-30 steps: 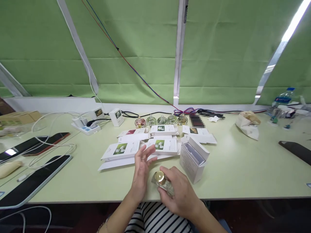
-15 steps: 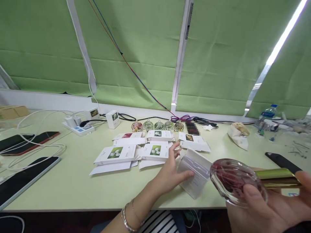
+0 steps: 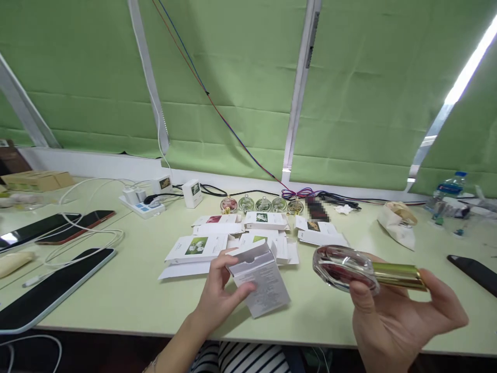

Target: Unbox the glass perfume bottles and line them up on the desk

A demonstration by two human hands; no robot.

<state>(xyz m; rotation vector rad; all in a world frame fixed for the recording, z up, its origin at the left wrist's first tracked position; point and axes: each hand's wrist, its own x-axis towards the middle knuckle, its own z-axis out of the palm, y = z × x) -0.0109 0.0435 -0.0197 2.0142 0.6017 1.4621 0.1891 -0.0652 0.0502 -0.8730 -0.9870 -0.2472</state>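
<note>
My right hand (image 3: 392,311) grips a round glass perfume bottle (image 3: 341,267) with reddish contents. The bottle lies on its side in the air, its gold cap (image 3: 399,275) toward my fingers. My left hand (image 3: 223,290) holds a white perfume box (image 3: 266,287) by its side, thumb on the printed face, top flaps open. Behind it, flattened white boxes with flower pictures, such as one with white flowers (image 3: 202,248), lie on the table. Beyond them several round bottles (image 3: 263,204) stand in a row.
Phones (image 3: 58,285) and white cables lie at the left by a power strip (image 3: 143,206). Two small upright boxes (image 3: 192,194) stand near it. A cloth bag (image 3: 398,225), a water bottle (image 3: 452,186) and another phone (image 3: 476,274) are at the right.
My left hand has moved left with the box, which now covers part of a flattened box. My right hand has drawn left with the bottle, and the view has shifted slightly.
</note>
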